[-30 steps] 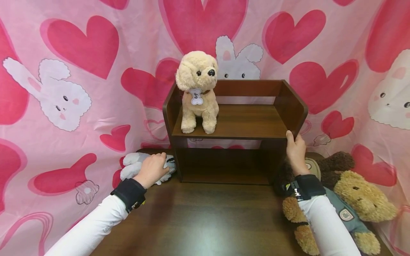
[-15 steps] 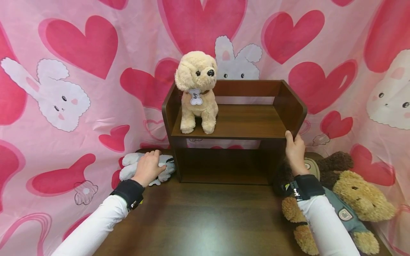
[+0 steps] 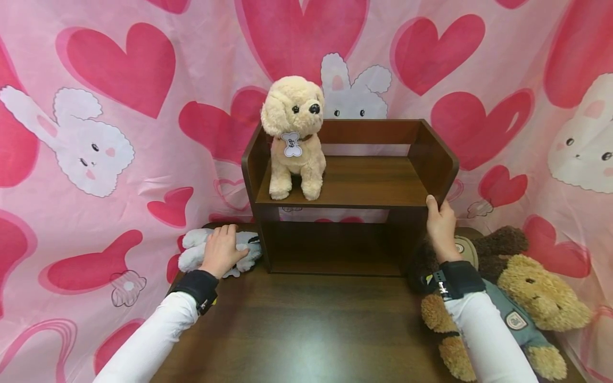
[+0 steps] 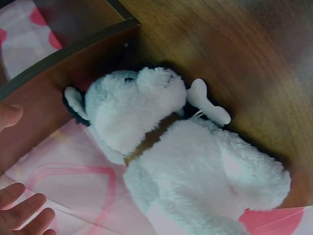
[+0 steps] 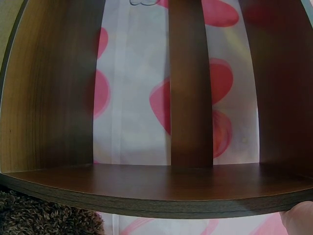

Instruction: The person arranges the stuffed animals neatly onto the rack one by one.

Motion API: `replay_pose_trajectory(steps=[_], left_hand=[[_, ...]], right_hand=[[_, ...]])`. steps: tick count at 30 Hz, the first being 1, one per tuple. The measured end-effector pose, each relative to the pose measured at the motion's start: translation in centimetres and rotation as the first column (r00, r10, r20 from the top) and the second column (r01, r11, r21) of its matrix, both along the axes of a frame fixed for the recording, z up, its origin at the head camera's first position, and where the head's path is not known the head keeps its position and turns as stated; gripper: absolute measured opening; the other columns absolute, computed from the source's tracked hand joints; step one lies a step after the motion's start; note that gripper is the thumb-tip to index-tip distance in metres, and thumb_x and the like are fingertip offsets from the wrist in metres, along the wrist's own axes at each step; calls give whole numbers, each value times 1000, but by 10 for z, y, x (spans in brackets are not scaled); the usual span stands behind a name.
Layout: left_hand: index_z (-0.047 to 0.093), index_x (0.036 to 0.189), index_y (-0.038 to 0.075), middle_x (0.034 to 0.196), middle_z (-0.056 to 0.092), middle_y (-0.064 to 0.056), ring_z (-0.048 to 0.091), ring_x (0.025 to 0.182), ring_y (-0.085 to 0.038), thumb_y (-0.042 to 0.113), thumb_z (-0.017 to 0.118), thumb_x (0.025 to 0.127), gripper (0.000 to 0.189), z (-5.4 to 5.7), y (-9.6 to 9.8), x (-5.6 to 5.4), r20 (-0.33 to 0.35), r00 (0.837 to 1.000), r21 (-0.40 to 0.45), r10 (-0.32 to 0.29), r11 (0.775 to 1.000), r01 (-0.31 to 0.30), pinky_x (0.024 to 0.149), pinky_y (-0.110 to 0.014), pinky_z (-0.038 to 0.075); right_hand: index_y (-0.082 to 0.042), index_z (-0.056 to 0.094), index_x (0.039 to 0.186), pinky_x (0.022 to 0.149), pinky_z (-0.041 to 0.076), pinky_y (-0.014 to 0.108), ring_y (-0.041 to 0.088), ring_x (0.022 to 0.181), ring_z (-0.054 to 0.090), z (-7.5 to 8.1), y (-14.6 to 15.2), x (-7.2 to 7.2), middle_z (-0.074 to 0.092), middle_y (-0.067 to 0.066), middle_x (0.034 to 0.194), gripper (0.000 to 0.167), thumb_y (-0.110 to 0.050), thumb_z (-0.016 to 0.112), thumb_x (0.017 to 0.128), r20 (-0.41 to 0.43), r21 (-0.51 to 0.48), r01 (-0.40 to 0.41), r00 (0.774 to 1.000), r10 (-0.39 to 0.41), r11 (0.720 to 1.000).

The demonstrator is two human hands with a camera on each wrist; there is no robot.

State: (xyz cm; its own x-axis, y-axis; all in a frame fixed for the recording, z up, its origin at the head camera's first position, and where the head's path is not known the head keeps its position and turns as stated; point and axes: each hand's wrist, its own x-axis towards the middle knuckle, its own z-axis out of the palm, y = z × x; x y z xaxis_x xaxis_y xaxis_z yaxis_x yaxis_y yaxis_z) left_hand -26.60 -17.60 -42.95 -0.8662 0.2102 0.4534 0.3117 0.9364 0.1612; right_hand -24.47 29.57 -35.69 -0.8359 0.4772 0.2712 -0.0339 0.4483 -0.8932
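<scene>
My left hand [image 3: 221,254] hovers over a grey-and-white plush dog [image 3: 248,259] lying on the tabletop against the shelf's left side. In the left wrist view, its fingers [image 4: 29,213] are spread and apart from the plush dog [image 4: 146,117], which has a brown collar and a white bone-shaped tag [image 4: 209,102]. With thumb in front and fingers behind, my right hand [image 3: 441,229] grips the right side panel of a dark brown two-tier shelf [image 3: 373,181]. Its thumb [image 5: 299,219] shows at the panel's edge in the right wrist view.
A cream plush dog [image 3: 297,138] sits upright at the left of the upper tier. Right of the shelf, a tan teddy bear [image 3: 538,298] and a dark brown plush [image 3: 503,247] lie on the brown table [image 3: 306,324]. Pink heart-print fabric [image 3: 210,64] surrounds everything.
My left hand has shifted slightly left and its fingers have spread, uncovering more of the grey-and-white plush dog. The right hand keeps its grip on the shelf.
</scene>
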Motion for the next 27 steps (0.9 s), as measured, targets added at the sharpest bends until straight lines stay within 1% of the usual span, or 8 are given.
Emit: replay_pose_trajectory(steps=[4, 7, 9, 12, 16, 19, 22, 27], left_hand=[[51, 107, -8, 100, 56, -25, 48, 95, -41, 29, 82, 61, 67, -6, -2, -3, 27, 999, 5, 34, 999, -34, 76, -49, 39], [51, 108, -8, 101, 55, -25, 48, 96, -41, 30, 83, 59, 70, -10, -4, -3, 40, 998, 10, 48, 999, -49, 77, -49, 39], [50, 108, -8, 101, 55, -25, 48, 96, -41, 30, 84, 58, 71, -12, -5, -4, 43, 998, 10, 47, 999, -48, 77, -50, 39], [50, 107, -9, 100, 54, -26, 48, 95, -42, 29, 84, 58, 71, -14, -7, -5, 44, 998, 14, 37, 999, -38, 76, -50, 38], [50, 107, -9, 100, 54, -26, 47, 96, -42, 28, 84, 58, 70, -20, -9, -8, 56, 998, 20, 37, 999, -38, 78, -51, 38], [50, 108, -9, 102, 54, -25, 46, 99, -41, 27, 84, 58, 70, -24, -11, -9, 65, 997, 23, 41, 999, -43, 80, -51, 37], [50, 109, -8, 103, 54, -26, 46, 101, -42, 26, 85, 57, 71, -28, -13, -10, 55, 998, 26, 39, 999, -40, 81, -51, 37], [48, 109, -8, 104, 53, -26, 46, 101, -42, 24, 86, 54, 74, -34, -15, -14, 40, 998, 14, 39, 999, -39, 81, -51, 37]], right_hand=[[6, 49, 109, 84, 32, 42, 27, 100, 43, 0, -1, -1, 51, 21, 110, 48, -38, 33, 96, 0, 16, 9, 1000, -9, 1000], [6, 49, 108, 82, 31, 41, 26, 97, 42, -1, -1, -2, 51, 20, 108, 47, -37, 33, 96, 0, 21, 14, 1000, -14, 1000], [6, 49, 109, 83, 32, 41, 27, 98, 43, -1, 0, -2, 51, 21, 109, 48, -37, 34, 96, -5, 22, 15, 1000, -15, 1000], [6, 49, 114, 91, 32, 43, 29, 107, 44, -1, 1, -2, 51, 22, 117, 49, -37, 34, 96, -7, 12, 9, 1000, -9, 1000], [5, 48, 119, 98, 29, 46, 31, 117, 41, -1, 1, -2, 48, 21, 127, 49, -37, 35, 96, -8, -7, -2, 1000, 2, 1000], [5, 48, 119, 99, 29, 46, 31, 117, 41, -1, 1, -1, 48, 21, 127, 49, -36, 36, 96, -4, -12, -3, 1000, 3, 1000], [4, 48, 121, 99, 29, 45, 30, 117, 41, -2, 1, -2, 48, 20, 128, 49, -37, 35, 96, -4, -12, -5, 1000, 5, 1000], [6, 49, 112, 90, 32, 43, 28, 106, 43, -2, 1, -2, 51, 22, 116, 48, -37, 35, 96, -14, 8, 10, 1000, -10, 1000]])
